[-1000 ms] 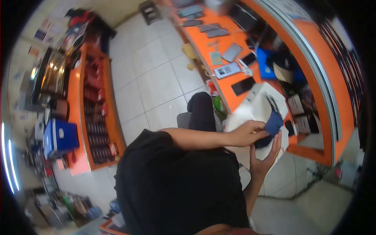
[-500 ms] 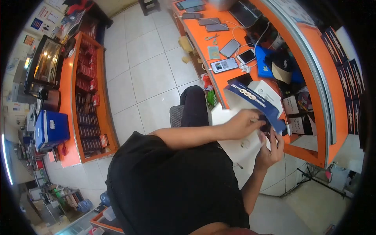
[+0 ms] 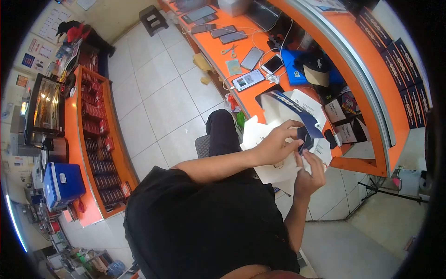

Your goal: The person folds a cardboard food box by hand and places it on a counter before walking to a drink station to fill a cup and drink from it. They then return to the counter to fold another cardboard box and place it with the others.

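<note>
A partly folded cardboard food box [image 3: 262, 169], white inside with navy printed panels, spreads across my lap and the counter's edge. My left hand [image 3: 278, 145] comes in from the left, fingers and thumb closed on the navy flap at the box's corner. Right beside it, my right hand [image 3: 310, 176] is bent up from below, its fingertips pinching the same corner of the box. The fingertips of both hands nearly meet there. Behind the navy strip lies another white printed panel [image 3: 309, 104].
The orange counter [image 3: 218, 56] holds several phones, including a lit one [image 3: 248, 80], scissors [image 3: 228, 50], cables and a cap [image 3: 316, 69]. Stacked navy boxes [image 3: 402, 65] stand at right. At left are a shelf of boxes [image 3: 100, 139] and a blue cooler [image 3: 63, 183]. A person [image 3: 79, 35] stands far back.
The view has shifted, so the counter appears further left and up. Both hands stay at the box corner; the navy flap is bent lower and the white panels have spread slightly differently.
</note>
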Demonstrator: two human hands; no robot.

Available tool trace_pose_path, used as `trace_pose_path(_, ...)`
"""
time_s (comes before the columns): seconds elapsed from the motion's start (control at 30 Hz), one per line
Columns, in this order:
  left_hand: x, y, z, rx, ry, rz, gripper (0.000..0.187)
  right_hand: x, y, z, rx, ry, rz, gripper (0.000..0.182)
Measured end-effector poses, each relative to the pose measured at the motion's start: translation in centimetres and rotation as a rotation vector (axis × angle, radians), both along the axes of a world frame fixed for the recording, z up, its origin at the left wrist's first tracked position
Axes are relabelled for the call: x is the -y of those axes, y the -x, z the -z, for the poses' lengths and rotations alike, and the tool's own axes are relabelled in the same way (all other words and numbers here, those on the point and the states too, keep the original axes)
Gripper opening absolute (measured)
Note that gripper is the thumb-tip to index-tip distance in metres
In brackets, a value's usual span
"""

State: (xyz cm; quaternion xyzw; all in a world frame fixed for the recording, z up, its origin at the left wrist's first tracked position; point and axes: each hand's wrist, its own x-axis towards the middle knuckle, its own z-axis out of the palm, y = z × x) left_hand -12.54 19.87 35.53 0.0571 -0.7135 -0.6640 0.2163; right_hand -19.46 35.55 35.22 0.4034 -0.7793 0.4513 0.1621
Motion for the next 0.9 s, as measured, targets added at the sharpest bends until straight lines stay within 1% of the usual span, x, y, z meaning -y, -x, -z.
trace_pose_path(0.03, -0.2, 0.0, 0.1, 0.000, 0.003, 0.010, 0.014, 0.1, -0.2, 0.3, -0.046, -0.050, -0.015, 0.027)
trace_pose_path(0.13, -0.5, 0.1, 0.4, -0.030, 0.025, -0.005, 0.015, 0.0, -0.2, 0.5, -0.103, -0.055, -0.006, 0.024)
trace_pose_path(0.17, -0.4, 0.1, 0.9, -0.012, 0.082, 0.021, 0.015, 0.0, -0.2, 0.5, -0.121, -0.058, 0.007, 0.023)
trace_pose_path(0.2, -0.4, -0.1, 1.4, 0.007, 0.139, 0.047, 0.016, -0.1, -0.2, 0.6, -0.121, -0.059, 0.015, 0.023)
trace_pose_path(0.23, -0.2, 0.0, 2.0, 0.005, 0.138, 0.054, 0.016, -0.1, -0.2, 0.7, -0.083, -0.038, 0.011, 0.024)
trace_pose_path(0.3, 0.7, 0.4, 2.9, 0.031, -0.002, 0.193, 0.019, 0.0, -0.2, 0.1, -0.044, -0.021, 0.020, 0.024)
trace_pose_path(0.37, 0.9, 0.0, 0.8, 0.137, -0.635, 0.393, 0.025, 0.6, -0.1, -1.9, -0.089, 0.024, 0.066, 0.024)
trace_pose_path(0.4, 1.4, 0.0, 1.9, 0.148, -0.662, 0.429, 0.030, 0.7, 0.1, -1.2, 0.053, 0.095, 0.035, 0.023)
trace_pose_path(0.43, 1.7, 0.3, 2.1, 0.163, -0.693, 0.477, 0.036, 0.5, 0.2, -0.4, 0.056, 0.083, 0.081, 0.023)
trace_pose_path(0.5, 1.9, 0.1, 1.4, 0.213, -0.791, 0.459, 0.058, -0.1, 0.2, 0.7, 0.464, 0.184, 0.014, 0.019)
trace_pose_path(0.57, 3.6, 0.1, 2.3, 0.185, -0.966, 0.644, 0.071, -0.8, -0.1, 0.4, 0.439, 0.043, -0.004, 0.018)
trace_pose_path(0.6, 3.4, 0.4, 1.7, 0.237, -0.892, 0.566, 0.070, -0.8, -0.4, -0.3, 0.383, 0.003, -0.004, 0.017)
trace_pose_path(0.63, 3.1, 1.0, 1.1, 0.302, -0.779, 0.428, 0.058, -1.3, -0.3, -0.1, 0.389, 0.003, 0.030, 0.017)
trace_pose_path(0.7, 3.2, 1.1, 0.7, 0.269, -0.372, 0.307, 0.044, -1.7, 0.2, 0.2, 0.218, 0.042, 0.018, 0.016)
trace_pose_path(0.73, 3.4, 1.2, 0.8, 0.273, -0.372, 0.323, 0.044, -1.8, 0.5, 0.2, 0.142, 0.080, 0.032, 0.017)
trace_pose_path(0.8, 3.7, 1.5, 0.6, 0.226, -0.189, 0.186, 0.025, -2.3, 0.7, 0.0, 0.106, 0.038, 0.058, 0.017)
trace_pose_path(0.83, 3.2, 1.4, 0.1, 0.230, -0.187, 0.195, 0.025, -2.5, 0.6, -0.1, 0.068, -0.003, 0.070, 0.018)
trace_pose_path(0.87, 2.4, 1.3, -0.5, 0.211, -0.200, 0.152, 0.021, -2.6, 0.7, -0.2, 0.069, -0.001, 0.080, 0.018)
trace_pose_path(0.9, 2.0, 1.2, -1.0, 0.188, -0.212, 0.110, 0.018, -2.6, 0.8, -0.3, 0.013, -0.028, 0.095, 0.018)
